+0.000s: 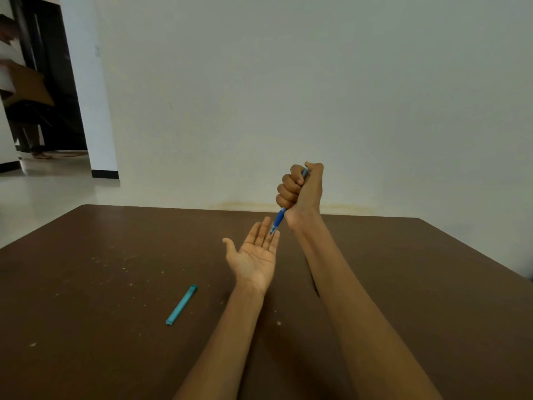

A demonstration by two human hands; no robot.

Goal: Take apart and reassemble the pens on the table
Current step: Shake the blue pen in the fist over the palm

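Looking down from the head view, a blue pen is seen gripped in the right hand, whose fingers are curled round the barrel in a fist. The pen is held steeply tilted above the brown table, with its rubber grip and tip pointing down and its upper end showing above the fist beside the thumb. The left hand is held palm up just below, with fingers straight and loosely spread and nothing in it. The pen's tip is placed right at the left fingertips; whether it actually touches them cannot be told.

A teal pen part, apparently a cap or barrel section, is left lying flat on the table to the left of the left forearm, well apart from both hands. Pale specks are scattered over the tabletop near it. A plain wall is seen behind the table, and an open doorway at far left.

The step in hand is judged to be either a check of the blue pen's tip against the open palm or the emptying of its insides into that palm; which of the two cannot be settled. For the next move, the tip end would need to be pinched by the left fingers so that it can be twisted against the right hand's grip.
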